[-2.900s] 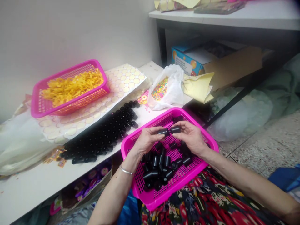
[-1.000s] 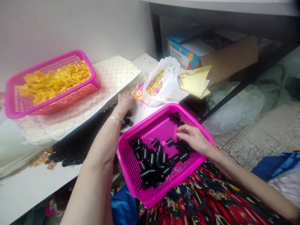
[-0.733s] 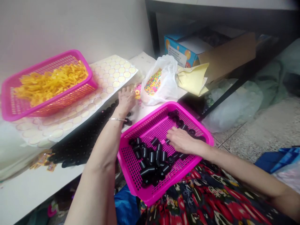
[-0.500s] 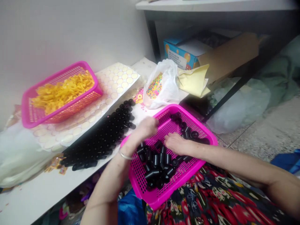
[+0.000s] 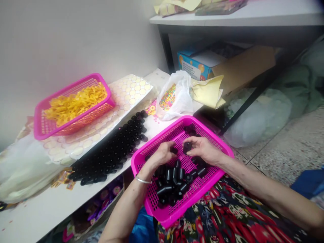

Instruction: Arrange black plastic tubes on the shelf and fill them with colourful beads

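The left hand pinches a black cylinder; the right hand grips a second black cylinder. Both are close together above the pink basket on the lap, where loose cylinders lie.

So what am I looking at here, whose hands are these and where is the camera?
There is no machine here: a person wears one camera on the head, so the picture looks down at their own bare hands. The left hand pinches a small black piece and the right hand a black cylinder, above a pink basket on the lap holding loose black cylinders. On the white table lie rows of black cylinders, a second pink basket of yellow pieces and a bag of coloured beads.
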`<state>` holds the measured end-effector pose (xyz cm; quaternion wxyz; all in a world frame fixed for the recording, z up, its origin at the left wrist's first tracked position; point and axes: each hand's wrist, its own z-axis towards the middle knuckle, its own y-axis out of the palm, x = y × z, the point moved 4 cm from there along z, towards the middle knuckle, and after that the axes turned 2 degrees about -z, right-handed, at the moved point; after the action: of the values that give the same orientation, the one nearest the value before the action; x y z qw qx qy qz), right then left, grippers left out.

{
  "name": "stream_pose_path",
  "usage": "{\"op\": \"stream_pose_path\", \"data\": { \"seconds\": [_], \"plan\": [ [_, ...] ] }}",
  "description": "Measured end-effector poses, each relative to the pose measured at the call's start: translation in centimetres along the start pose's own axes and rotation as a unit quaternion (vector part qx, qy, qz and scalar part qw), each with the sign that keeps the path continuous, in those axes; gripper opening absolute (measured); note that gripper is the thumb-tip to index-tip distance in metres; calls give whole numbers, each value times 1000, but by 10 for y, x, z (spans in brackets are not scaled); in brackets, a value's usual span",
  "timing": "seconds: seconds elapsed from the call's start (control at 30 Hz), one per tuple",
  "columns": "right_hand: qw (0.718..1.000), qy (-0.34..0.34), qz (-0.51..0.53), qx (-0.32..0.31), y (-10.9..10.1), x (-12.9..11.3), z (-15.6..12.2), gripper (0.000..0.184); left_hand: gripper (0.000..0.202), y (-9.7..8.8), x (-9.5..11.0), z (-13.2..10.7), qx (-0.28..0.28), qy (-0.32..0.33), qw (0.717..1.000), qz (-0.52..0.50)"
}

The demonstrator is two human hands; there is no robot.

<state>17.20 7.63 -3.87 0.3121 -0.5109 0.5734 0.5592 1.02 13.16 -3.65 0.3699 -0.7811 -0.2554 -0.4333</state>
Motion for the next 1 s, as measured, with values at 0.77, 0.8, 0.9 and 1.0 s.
{"op": "stream_pose_path", "data": {
  "seconds": [0.77, 0.8, 0.9, 1.0],
  "plan": [
    [990, -4, 134, 47, -2, -13, -23, 37, 37, 16, 31, -29, 48, 47, 926, -372],
    [984, 13, 170, 44, -3, -12, -22, 32, 37, 18, 32, -30, 40, 47, 932, -358],
    [970, 38, 233, 49, -7, -6, -20, 18, 35, 27, 35, -32, 4, 34, 945, -326],
    [963, 49, 257, 58, -10, 0, -20, 12, 33, 32, 36, -33, -13, 22, 949, -313]
  ]
}}
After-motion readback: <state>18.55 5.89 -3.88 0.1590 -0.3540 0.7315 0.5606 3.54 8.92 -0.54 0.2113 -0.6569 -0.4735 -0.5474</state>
